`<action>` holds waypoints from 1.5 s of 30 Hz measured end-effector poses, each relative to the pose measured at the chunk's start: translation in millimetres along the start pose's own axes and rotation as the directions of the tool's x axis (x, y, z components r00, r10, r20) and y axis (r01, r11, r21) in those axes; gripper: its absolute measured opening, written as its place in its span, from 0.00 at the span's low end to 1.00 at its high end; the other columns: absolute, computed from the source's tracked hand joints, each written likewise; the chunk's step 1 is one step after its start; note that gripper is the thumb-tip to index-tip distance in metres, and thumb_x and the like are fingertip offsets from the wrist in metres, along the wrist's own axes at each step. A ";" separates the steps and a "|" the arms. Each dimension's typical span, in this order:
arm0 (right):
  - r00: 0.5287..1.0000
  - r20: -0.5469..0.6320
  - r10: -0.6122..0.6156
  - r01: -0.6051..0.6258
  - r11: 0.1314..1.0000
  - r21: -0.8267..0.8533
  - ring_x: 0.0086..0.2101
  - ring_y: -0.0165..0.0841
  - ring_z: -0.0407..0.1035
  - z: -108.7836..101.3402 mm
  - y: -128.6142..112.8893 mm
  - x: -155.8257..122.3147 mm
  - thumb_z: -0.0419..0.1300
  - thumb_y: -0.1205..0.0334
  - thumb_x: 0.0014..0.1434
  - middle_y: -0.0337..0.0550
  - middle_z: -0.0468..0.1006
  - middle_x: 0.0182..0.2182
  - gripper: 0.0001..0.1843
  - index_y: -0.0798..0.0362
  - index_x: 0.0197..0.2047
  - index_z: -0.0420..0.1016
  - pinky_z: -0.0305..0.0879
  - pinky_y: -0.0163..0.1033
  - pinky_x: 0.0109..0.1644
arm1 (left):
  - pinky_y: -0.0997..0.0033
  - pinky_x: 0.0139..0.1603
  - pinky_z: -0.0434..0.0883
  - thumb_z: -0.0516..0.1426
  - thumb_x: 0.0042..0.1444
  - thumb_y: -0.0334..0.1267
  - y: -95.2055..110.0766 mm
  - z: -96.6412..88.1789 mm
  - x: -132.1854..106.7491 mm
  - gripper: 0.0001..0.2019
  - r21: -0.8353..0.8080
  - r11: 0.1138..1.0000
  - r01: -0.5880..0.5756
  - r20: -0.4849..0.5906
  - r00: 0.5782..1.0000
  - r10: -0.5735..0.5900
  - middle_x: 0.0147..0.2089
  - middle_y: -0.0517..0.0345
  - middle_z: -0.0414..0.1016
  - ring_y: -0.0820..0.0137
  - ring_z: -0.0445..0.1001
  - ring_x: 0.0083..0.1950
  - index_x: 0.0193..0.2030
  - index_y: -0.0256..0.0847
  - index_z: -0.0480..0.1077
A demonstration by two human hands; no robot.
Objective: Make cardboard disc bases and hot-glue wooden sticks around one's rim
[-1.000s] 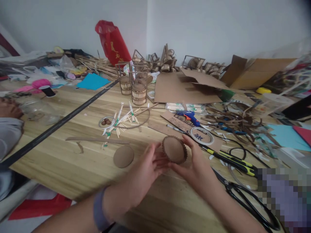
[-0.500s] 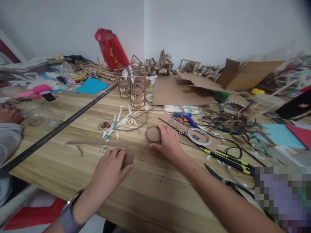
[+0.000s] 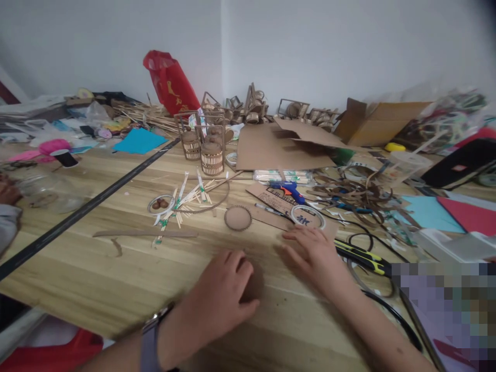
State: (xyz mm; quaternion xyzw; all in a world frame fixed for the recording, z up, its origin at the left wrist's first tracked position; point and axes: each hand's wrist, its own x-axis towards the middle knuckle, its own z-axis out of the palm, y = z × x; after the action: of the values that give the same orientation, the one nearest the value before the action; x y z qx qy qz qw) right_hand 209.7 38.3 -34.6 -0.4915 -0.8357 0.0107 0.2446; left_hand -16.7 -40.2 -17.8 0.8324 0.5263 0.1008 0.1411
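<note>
My left hand (image 3: 220,302), with a watch on its wrist, is low over the wooden table, its fingers curled around a round cardboard disc (image 3: 254,281). Most of that disc is hidden beneath the hand. Beyond it lies another cardboard disc (image 3: 238,218) with a dark twisted edging, touched by neither hand. My right hand (image 3: 315,256) is open and empty, slightly blurred, fingers reaching left just in front of a white tape ring (image 3: 308,217). Several dark crumbs that lay on the tabletop are mostly out of sight.
A blue glue gun (image 3: 289,190) and a pen (image 3: 271,209) lie on printed cardboard. Yellow-black cutters (image 3: 360,256) are at right. Matchsticks (image 3: 189,199), a ring holding brown beads (image 3: 160,204) and small woven baskets (image 3: 212,157) stand further off. Another person's hand (image 3: 8,190) is at left.
My right hand has let go of the edged disc and moved right and nearer. My left hand has slid right with its disc, over where the crumbs were. The view has shifted slightly.
</note>
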 end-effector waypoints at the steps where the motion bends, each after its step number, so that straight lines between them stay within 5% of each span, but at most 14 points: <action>1: 1.000 -0.004 0.019 -0.020 1.000 -0.023 0.47 0.48 0.72 -3.9 5.8 -1.5 0.55 0.54 0.62 0.50 0.82 0.40 0.13 0.51 0.40 0.78 0.61 0.59 0.54 | 0.50 0.55 0.67 0.62 0.53 0.41 4.4 2.8 2.8 0.14 -0.005 0.999 -0.036 0.010 0.999 0.036 0.55 0.42 0.69 0.50 0.67 0.55 0.44 0.37 0.69; 6: 0.995 -0.038 0.095 -0.097 0.994 -0.049 0.41 0.46 0.73 -17.6 28.6 -6.2 0.53 0.54 0.62 0.48 0.82 0.38 0.14 0.50 0.38 0.78 0.63 0.56 0.51 | 0.49 0.58 0.64 0.62 0.55 0.48 6.9 -0.2 20.0 0.18 -0.028 0.986 -0.162 -0.019 0.987 0.161 0.59 0.41 0.68 0.49 0.65 0.59 0.46 0.38 0.71; 10: 0.990 -0.088 0.110 -0.111 0.994 -0.007 0.40 0.45 0.74 -17.9 37.2 -10.5 0.52 0.55 0.62 0.47 0.82 0.37 0.14 0.50 0.38 0.77 0.64 0.56 0.50 | 0.53 0.51 0.67 0.55 0.63 0.38 -21.0 -20.3 41.0 0.09 0.169 0.985 0.046 -0.076 0.997 -0.033 0.48 0.44 0.75 0.53 0.70 0.50 0.43 0.36 0.73; 15: 0.992 -0.109 0.062 -0.068 0.997 -0.047 0.42 0.46 0.74 -14.9 38.3 -15.3 0.51 0.56 0.63 0.48 0.82 0.38 0.14 0.50 0.37 0.78 0.60 0.59 0.54 | 0.56 0.49 0.66 0.47 0.62 0.27 -77.1 -40.7 59.4 0.14 0.466 0.831 0.305 -0.259 0.945 -0.201 0.45 0.41 0.76 0.53 0.71 0.48 0.43 0.34 0.74; 19: 0.995 -0.095 0.025 -0.026 1.000 -0.007 0.43 0.45 0.74 -19.2 31.7 -16.0 0.52 0.57 0.63 0.49 0.82 0.37 0.13 0.50 0.38 0.78 0.63 0.57 0.52 | 0.57 0.45 0.67 0.47 0.56 0.22 -108.8 -41.6 65.5 0.16 0.505 0.792 0.343 -0.270 0.934 -0.233 0.38 0.41 0.78 0.52 0.73 0.44 0.37 0.34 0.76; 22: 0.994 0.069 -0.087 0.076 0.987 0.143 0.46 0.43 0.72 -22.8 14.1 -17.8 0.56 0.57 0.62 0.51 0.81 0.43 0.12 0.51 0.44 0.78 0.66 0.51 0.51 | 0.58 0.43 0.67 0.48 0.55 0.22 -116.2 -38.1 67.6 0.15 0.530 0.771 0.354 -0.286 0.930 -0.230 0.37 0.40 0.79 0.52 0.74 0.42 0.36 0.33 0.75; 26: 0.916 0.350 -0.197 0.125 0.968 0.219 0.57 0.51 0.63 -13.8 -20.5 -24.2 0.71 0.45 0.45 0.56 0.71 0.58 0.42 0.53 0.60 0.69 0.60 0.58 0.59 | 0.54 0.40 0.67 0.46 0.60 0.25 -103.7 -38.4 65.5 0.13 0.557 0.726 0.404 -0.365 0.904 -0.222 0.35 0.37 0.77 0.47 0.73 0.43 0.39 0.31 0.73; 29: 0.905 0.380 -0.189 0.120 0.973 0.198 0.54 0.50 0.66 2.6 -35.1 -26.6 0.72 0.49 0.44 0.54 0.74 0.56 0.39 0.52 0.59 0.70 0.61 0.59 0.59 | 0.57 0.39 0.67 0.47 0.62 0.28 -83.0 -38.6 60.2 0.11 0.569 0.727 0.385 -0.382 0.906 -0.180 0.34 0.41 0.76 0.51 0.74 0.39 0.39 0.34 0.70; 31: 0.943 0.284 -0.173 0.141 0.981 0.131 0.51 0.47 0.68 12.1 -35.1 -25.2 0.69 0.58 0.50 0.53 0.76 0.53 0.30 0.53 0.57 0.71 0.65 0.56 0.56 | 0.61 0.36 0.67 0.48 0.63 0.29 -67.8 -35.1 55.7 0.10 0.570 0.755 0.324 -0.395 0.914 -0.093 0.31 0.47 0.75 0.56 0.74 0.35 0.34 0.37 0.69; 34: 0.982 -0.008 -0.188 0.187 0.982 -0.036 0.54 0.50 0.66 15.1 -28.3 -22.0 0.65 0.65 0.54 0.61 0.72 0.55 0.24 0.59 0.54 0.72 0.66 0.58 0.54 | 0.66 0.31 0.66 0.49 0.64 0.29 -46.7 -25.4 48.9 0.11 0.557 0.811 0.180 -0.467 0.875 0.127 0.28 0.54 0.72 0.63 0.72 0.30 0.31 0.39 0.66; 36: 0.954 -0.173 -0.245 0.235 0.969 -0.073 0.51 0.47 0.68 8.5 -26.2 -22.2 0.62 0.66 0.58 0.62 0.74 0.52 0.17 0.60 0.51 0.72 0.67 0.54 0.52 | 0.67 0.31 0.66 0.49 0.64 0.28 -33.7 -18.7 44.9 0.09 0.551 0.831 0.082 -0.478 0.847 0.234 0.30 0.55 0.72 0.64 0.72 0.31 0.34 0.39 0.66; 38: 0.904 -0.267 -0.335 0.334 0.941 -0.052 0.43 0.39 0.71 -1.4 -29.3 -24.4 0.58 0.68 0.61 0.53 0.79 0.43 0.10 0.57 0.47 0.73 0.69 0.47 0.47 | 0.66 0.31 0.67 0.50 0.61 0.25 -21.1 -13.3 41.3 0.08 0.524 0.852 -0.012 -0.423 0.865 0.272 0.33 0.55 0.73 0.63 0.72 0.32 0.35 0.40 0.65; 41: 0.854 -0.316 -0.414 0.403 0.909 -0.100 0.42 0.37 0.71 -11.9 -39.8 -27.8 0.58 0.69 0.63 0.46 0.80 0.38 0.08 0.54 0.46 0.73 0.66 0.44 0.49 | 0.66 0.30 0.67 0.51 0.58 0.21 -3.7 -5.4 35.4 0.10 0.462 0.884 -0.069 -0.334 0.910 0.245 0.32 0.57 0.71 0.63 0.71 0.32 0.34 0.41 0.64; 45: 0.929 -0.185 -0.319 0.270 0.931 -0.247 0.41 0.39 0.72 -9.4 -46.4 -28.6 0.53 0.63 0.67 0.47 0.80 0.39 0.11 0.54 0.49 0.73 0.62 0.45 0.48 | 0.65 0.32 0.68 0.51 0.58 0.21 8.6 9.1 27.3 0.10 0.341 0.927 -0.155 -0.234 0.941 0.243 0.33 0.58 0.70 0.63 0.71 0.34 0.34 0.42 0.63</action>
State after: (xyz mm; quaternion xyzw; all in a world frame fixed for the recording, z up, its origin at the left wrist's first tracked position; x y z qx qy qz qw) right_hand 187.2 -11.4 -25.7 -0.3815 -0.8638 -0.1727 0.2802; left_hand 5.1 -20.1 -23.0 0.8718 0.4619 0.1422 -0.0793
